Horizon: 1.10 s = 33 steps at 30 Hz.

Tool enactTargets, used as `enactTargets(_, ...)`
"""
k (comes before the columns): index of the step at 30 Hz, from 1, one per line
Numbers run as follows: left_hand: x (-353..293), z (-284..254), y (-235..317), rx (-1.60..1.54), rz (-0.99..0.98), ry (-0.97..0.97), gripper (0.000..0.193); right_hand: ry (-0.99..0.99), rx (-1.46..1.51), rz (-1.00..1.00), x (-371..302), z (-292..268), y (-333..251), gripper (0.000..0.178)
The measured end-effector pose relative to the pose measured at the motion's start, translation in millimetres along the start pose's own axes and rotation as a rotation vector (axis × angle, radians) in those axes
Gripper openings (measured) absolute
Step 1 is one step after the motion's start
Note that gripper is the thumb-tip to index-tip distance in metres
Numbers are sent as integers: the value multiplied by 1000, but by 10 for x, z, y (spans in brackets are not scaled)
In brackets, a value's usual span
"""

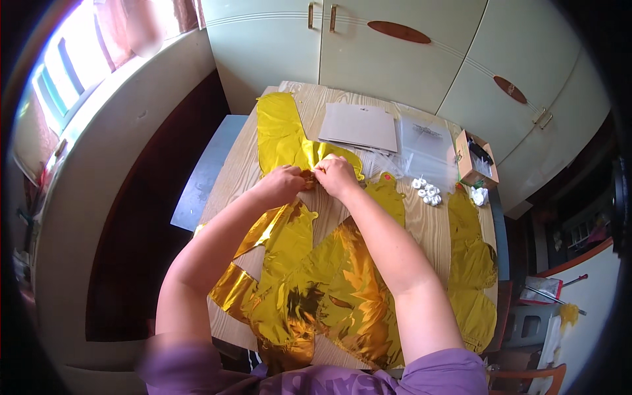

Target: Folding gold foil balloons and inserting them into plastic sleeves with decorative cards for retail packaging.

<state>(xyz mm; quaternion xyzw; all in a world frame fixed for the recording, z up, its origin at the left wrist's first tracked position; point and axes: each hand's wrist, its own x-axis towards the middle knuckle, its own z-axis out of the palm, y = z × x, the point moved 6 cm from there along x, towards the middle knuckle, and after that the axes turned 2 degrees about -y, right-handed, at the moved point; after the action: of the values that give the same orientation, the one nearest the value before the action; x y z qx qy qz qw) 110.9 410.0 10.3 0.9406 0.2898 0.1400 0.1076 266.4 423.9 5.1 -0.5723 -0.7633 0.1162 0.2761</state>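
At the far left part of the wooden table, a flat gold foil balloon (280, 128) lies with a long arm reaching toward the back. My left hand (283, 184) is closed at its near edge, fingers bunched on the foil. Right beside it, my right hand (334, 176) pinches the same crumpled edge, thumb and fingertips together. The exact spot between the fingertips is too small to make out. More flat gold foil balloons (286, 253) overlap under and between my forearms, some shiny and wrinkled. Another gold foil balloon (471, 263) hangs along the right table edge.
Grey cardboard sheets (359, 125) and clear plastic bags (424, 145) lie at the back of the wooden table (217, 210). Several white ribbon rolls (429, 191) sit near a small box (477, 158) at right. Pale cabinets (388, 59) stand behind; a blue bench (204, 171) is at left.
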Motion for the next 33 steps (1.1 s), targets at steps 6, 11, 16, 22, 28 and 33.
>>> enactTargets(6, 160, -242, -155, -329, -443, 98, 26, 331, 108, -203, -228, -243, -4, 16)
enactTargets(11, 82, -245, -463, -455, -646, 62, 36, 371, -99, -427, -452, -347, -432, 9)
enactTargets(16, 74, -206, -580, -781, -645, 107, 31, 319, -332, -435, -486, -161, -572, 12)
enactTargets(22, 117, -295, -232, -436, -319, 349, 72, 7, -239, -86, -436, 42, -267, 37)
enactTargets(28, 108, -121, -305, -303, -390, 505, 58, -127, -186, 15, -315, -22, -269, 47)
enactTargets(33, 152, -332, -885, -425, -642, 785, 22, -226, -252, 53, -180, 14, -310, 42)
